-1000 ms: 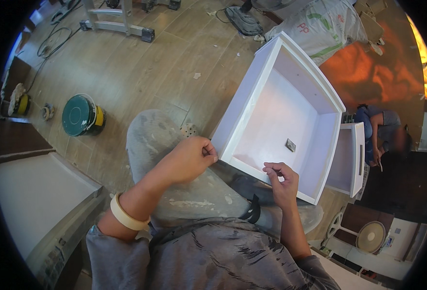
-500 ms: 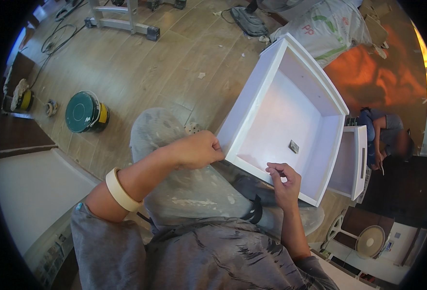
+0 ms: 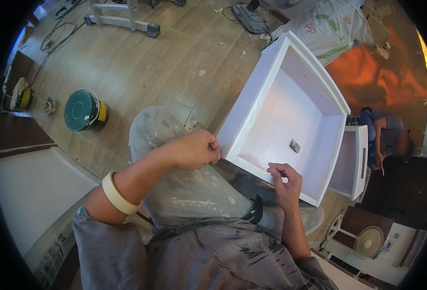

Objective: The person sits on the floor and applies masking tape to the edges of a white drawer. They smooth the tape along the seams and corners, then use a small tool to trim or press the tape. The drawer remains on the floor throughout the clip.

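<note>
The head view is showing a white open-topped drawer [image 3: 276, 111] standing askew in front of a seated person, its near edge lying just beyond the folded legs. A small dark, metallic-looking square [image 3: 294, 145] is lying on its bottom panel. The left hand [image 3: 200, 151] is resting at the near left corner, its fingers bending inward; whether they are grasping the edge or a thin strip cannot be told. The right hand [image 3: 287, 183] is hovering by the near rim, thumb and forefinger forming a loop; what lies between them, if anything, is not showing clearly. A cream tape roll [image 3: 112, 194] is encircling the left forearm. The step in hand is seemingly close fingertip work along that near edge, perhaps with tape; the next move is probably calling for a steady corner and light, even pressure along the rim.

As for room, the broadest stretch of wood-look floor [image 3: 174, 63] is spreading leftward, with a green-lidded bucket [image 3: 79, 110] standing well apart. A woven sack [image 3: 327, 34] is crowding the far end, a second drawer [image 3: 343, 159] is sitting just beside the right side, and the legs are limiting movement nearest the body.
</note>
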Demonstrator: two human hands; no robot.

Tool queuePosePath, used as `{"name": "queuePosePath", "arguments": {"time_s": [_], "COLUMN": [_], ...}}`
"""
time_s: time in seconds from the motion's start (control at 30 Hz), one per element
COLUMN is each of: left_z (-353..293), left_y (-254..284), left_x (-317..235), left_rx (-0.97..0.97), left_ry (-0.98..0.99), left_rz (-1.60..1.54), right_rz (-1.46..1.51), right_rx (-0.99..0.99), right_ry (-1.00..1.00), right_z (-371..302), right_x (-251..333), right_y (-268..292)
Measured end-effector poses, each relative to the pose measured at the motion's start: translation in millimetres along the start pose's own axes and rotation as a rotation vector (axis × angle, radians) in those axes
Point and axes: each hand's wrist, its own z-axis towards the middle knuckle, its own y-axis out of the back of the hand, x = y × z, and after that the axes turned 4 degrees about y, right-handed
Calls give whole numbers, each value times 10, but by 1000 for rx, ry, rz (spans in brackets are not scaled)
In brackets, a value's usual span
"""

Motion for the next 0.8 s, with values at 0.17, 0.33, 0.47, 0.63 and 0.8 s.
{"name": "queuePosePath", "arguments": {"time_s": [0.17, 0.33, 0.47, 0.63, 0.8], "left_z": [-30, -2, 28, 6, -9], "left_y": [15, 25, 9, 13, 41], "left_x": [-63, -93, -44, -46, -75], "left_rx": [14, 26, 20, 62, 40], "left_ry": [52, 66, 75, 69, 37], "left_rz": [-67, -29, -76, -254, -255], "right_rz": [1, -22, -16, -19, 3], "right_rx": [-3, -2, -5, -2, -1], "right_ry": [1, 6, 6, 2, -32], "right_z": [2, 7, 21, 33, 19], "right_x": [9, 39, 46, 56, 36], "right_y": [-8, -6, -18, -27, -14]}}
